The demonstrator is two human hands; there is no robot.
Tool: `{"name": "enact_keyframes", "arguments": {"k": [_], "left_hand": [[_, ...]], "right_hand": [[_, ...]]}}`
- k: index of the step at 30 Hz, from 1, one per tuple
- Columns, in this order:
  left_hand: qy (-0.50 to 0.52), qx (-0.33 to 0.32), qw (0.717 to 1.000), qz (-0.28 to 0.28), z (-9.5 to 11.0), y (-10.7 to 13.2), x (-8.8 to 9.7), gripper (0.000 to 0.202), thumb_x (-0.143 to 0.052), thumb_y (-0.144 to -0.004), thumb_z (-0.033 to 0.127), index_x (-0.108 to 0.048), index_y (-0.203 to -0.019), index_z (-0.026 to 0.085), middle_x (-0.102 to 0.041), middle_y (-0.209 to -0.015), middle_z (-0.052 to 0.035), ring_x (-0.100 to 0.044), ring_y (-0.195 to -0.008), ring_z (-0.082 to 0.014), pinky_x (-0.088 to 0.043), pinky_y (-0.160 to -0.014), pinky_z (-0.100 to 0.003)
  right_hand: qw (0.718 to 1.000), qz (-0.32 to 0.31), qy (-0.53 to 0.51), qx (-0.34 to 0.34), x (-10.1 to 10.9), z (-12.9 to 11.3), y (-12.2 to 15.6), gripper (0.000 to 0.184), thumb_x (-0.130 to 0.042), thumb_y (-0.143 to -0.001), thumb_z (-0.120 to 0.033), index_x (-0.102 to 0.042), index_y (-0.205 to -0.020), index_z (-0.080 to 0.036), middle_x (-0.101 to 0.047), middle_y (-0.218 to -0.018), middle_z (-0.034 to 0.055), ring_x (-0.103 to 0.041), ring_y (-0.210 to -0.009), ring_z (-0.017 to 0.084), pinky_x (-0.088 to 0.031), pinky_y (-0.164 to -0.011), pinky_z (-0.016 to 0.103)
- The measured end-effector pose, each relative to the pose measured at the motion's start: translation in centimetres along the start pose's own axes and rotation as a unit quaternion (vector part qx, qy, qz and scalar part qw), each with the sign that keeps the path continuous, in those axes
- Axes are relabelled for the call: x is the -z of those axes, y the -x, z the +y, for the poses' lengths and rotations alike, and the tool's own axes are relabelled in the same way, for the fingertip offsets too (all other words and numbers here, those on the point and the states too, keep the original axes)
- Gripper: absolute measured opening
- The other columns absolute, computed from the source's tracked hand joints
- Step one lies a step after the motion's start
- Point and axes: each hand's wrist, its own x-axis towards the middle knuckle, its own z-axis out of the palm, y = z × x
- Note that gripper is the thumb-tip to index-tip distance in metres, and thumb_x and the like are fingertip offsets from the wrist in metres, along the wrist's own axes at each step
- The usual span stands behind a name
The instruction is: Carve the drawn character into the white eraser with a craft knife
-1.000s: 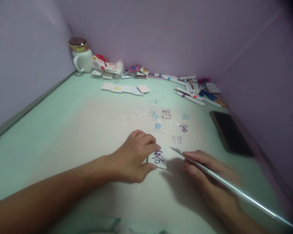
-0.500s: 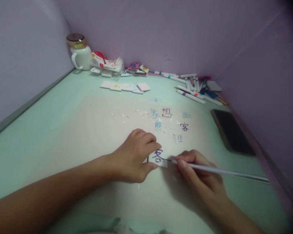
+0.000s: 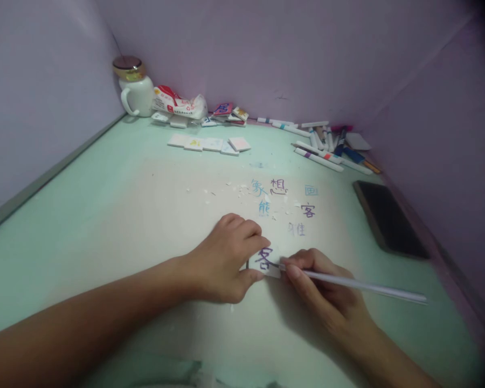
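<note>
A small white square block bearing a purple written character lies on the table in front of me. My left hand pinches it from the left, thumb on the near edge and fingers on the far edge. My right hand grips a long, slim silver craft knife like a pen, its shaft slanting out to the right. Its thin dark tip meets the right part of the purple character. Whether the tip cuts into the surface is too small to tell.
Several characters are written on the table beyond my hands, among white shavings. A row of white blocks, markers, a lidded white mug, a tissue pack and blocks stand farther back. A dark phone lies right.
The knife's tip has shifted slightly on the character, and its shaft has swung a little, with its rear end farther left. My left hand keeps its hold on the block. The whole view has drifted slightly.
</note>
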Motion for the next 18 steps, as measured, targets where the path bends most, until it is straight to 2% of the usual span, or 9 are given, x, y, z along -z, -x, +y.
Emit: {"name": "enact_keyframes", "arguments": {"k": [5, 9, 18], "left_hand": [[0.002, 0.0, 1.0, -0.002, -0.05, -0.01, -0.02, 0.033, -0.062, -0.075, 0.023, -0.062, -0.107, 0.012, -0.056, -0.099, -0.0105, -0.049, -0.092, -0.0246, -0.036, -0.093, -0.044], [0.002, 0.004, 1.0, -0.008, -0.03, -0.03, 0.06, 0.033, -0.063, -0.075, 0.021, -0.062, -0.107, 0.011, -0.056, -0.1, -0.011, -0.049, -0.094, -0.0247, -0.035, -0.093, -0.044], [-0.004, 0.005, 1.0, -0.01, -0.07, -0.08, 0.14, 0.032, -0.062, -0.077, 0.023, -0.062, -0.107, 0.012, -0.057, -0.1, -0.0105, -0.05, -0.094, -0.0247, -0.036, -0.093, -0.044]], "right_hand": [[0.998, 0.03, -0.014, -0.048, -0.36, -0.52, 0.01, 0.02, -0.049, -0.093, -0.031, -0.056, -0.076, -0.022, -0.052, -0.064, -0.0024, -0.044, -0.054, 0.012, -0.03, -0.048, 0.025], [0.998, 0.03, -0.014, -0.061, -0.35, -0.54, 0.16, 0.022, -0.05, -0.093, -0.032, -0.057, -0.076, -0.022, -0.049, -0.061, -0.0033, -0.04, -0.052, 0.011, -0.027, -0.047, 0.026], [0.997, 0.015, -0.003, -0.081, 0.14, -0.59, 0.43, 0.024, -0.05, -0.092, -0.035, -0.058, -0.074, -0.021, -0.054, -0.062, -0.0014, -0.045, -0.054, 0.012, -0.028, -0.047, 0.026]]}}
